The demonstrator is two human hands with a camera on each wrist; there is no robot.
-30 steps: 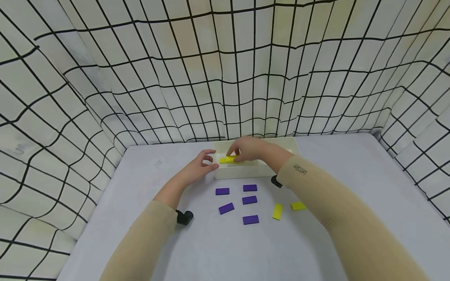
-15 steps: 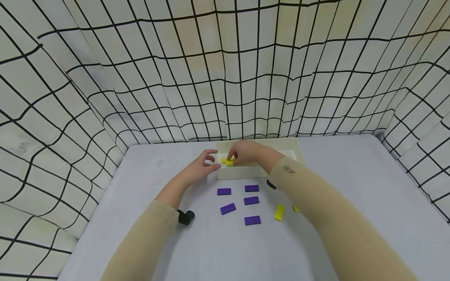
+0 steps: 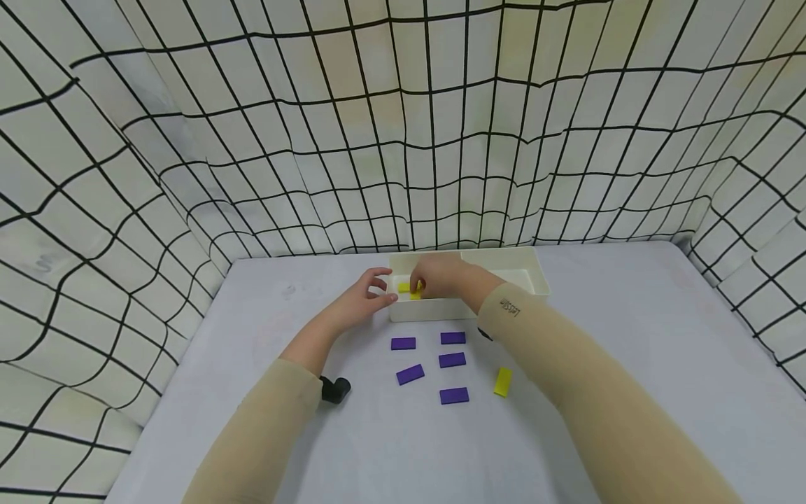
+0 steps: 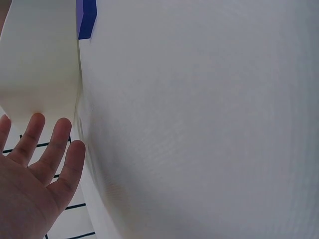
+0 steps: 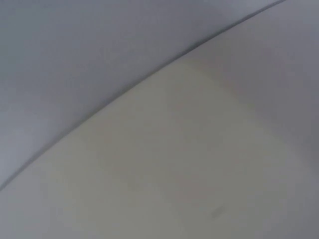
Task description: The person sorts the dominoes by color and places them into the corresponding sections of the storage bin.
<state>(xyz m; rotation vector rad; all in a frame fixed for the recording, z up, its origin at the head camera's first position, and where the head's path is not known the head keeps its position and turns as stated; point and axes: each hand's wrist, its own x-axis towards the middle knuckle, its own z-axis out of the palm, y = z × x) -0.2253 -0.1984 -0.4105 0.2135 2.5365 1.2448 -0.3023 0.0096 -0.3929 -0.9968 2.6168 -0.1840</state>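
Observation:
A white box (image 3: 434, 310) stands near the table's back edge, with a divider making two compartments. My right hand (image 3: 439, 275) reaches into its left compartment, curled fingertips pinching a yellow block (image 3: 415, 296). Beside that, another yellow block (image 3: 404, 287) lies in the same compartment. At the box's left end is my left hand (image 3: 357, 302), its fingers spread loosely and the tips right at the wall. The left wrist view shows those fingers (image 4: 52, 154) extended towards the box wall (image 4: 40, 59). Only the box's side (image 5: 174, 149) and the tabletop appear in the right wrist view.
Several purple blocks (image 3: 452, 360) lie on the white table (image 3: 403, 455) in front of the box. One yellow block (image 3: 502, 382) sits to their right, near my right sleeve (image 3: 585, 378). Black netting (image 3: 415, 147) over pale walls surrounds the table's back and sides.
My right hand has lowered the yellow block deeper into the left compartment. The right forearm has shifted left, covering a yellow block on the table. My left hand stays at the box's end.

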